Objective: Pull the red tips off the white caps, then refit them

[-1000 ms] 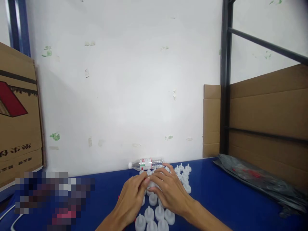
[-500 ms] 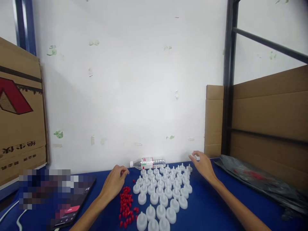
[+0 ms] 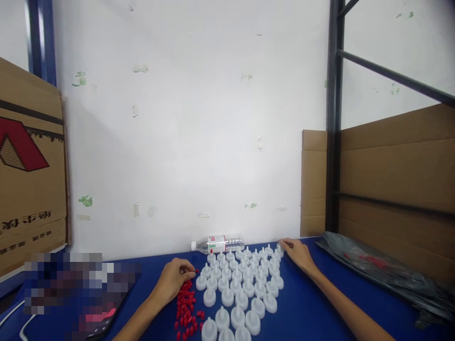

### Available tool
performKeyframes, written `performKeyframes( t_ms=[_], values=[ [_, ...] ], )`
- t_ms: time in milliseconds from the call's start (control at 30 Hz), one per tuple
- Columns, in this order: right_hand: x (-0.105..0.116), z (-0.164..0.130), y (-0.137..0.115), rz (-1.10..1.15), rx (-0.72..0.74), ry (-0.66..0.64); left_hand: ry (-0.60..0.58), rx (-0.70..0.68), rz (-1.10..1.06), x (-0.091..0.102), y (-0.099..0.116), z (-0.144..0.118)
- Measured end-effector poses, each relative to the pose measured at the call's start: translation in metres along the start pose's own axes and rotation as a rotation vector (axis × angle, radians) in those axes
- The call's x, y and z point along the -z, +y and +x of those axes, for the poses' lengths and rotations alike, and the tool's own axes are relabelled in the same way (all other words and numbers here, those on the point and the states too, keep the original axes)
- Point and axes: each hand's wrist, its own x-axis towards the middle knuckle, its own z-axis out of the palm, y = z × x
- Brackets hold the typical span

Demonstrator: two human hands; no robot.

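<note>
White plastic caps with upright nozzles (image 3: 235, 285): loose rows on the blue counter (image 3: 298, 308), from just in front of the clear plastic bottle with a red-and-white label (image 3: 216, 244) back toward the person. Bottle is the landmark, lying on its side by the wall. Small red plastic caps (image 3: 184, 308): heap on the near side of the bottle, left of its middle; one lone red cap (image 3: 197, 271) sits closer to the bottle.

Left hand (image 3: 175, 277): in front of the bottle's neck end, at the lone red cap. Grip narrow; can't tell if it has the cap. Right hand (image 3: 298, 254): right of the bottle's base, fingertips at the far-corner white cap. Grip looks narrow, thumb unclear; can't tell if closed on it.

Change: half a second ago both hands are farther off, right one up against the wall beyond the bottle's base; now both are lower. Means, as I judge it, left is at red parts, right at white; picking or placing unclear.

Farther out: crumpled grey plastic bag (image 3: 384, 272), well right of the bottle.
</note>
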Motion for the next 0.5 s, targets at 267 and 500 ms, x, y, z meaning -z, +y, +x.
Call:
performKeyframes(
  t_ms=[267, 500],
  values=[
    [-0.006, 0.001, -0.002, 0.135, 0.017, -0.084, -0.013, -0.042, 0.065, 0.006, 0.011, -0.006],
    [-0.015, 0.001, -0.011, 0.223, 0.089, -0.132, 0.076, -0.23, 0.337, 0.007, 0.048, 0.009]
  ],
)
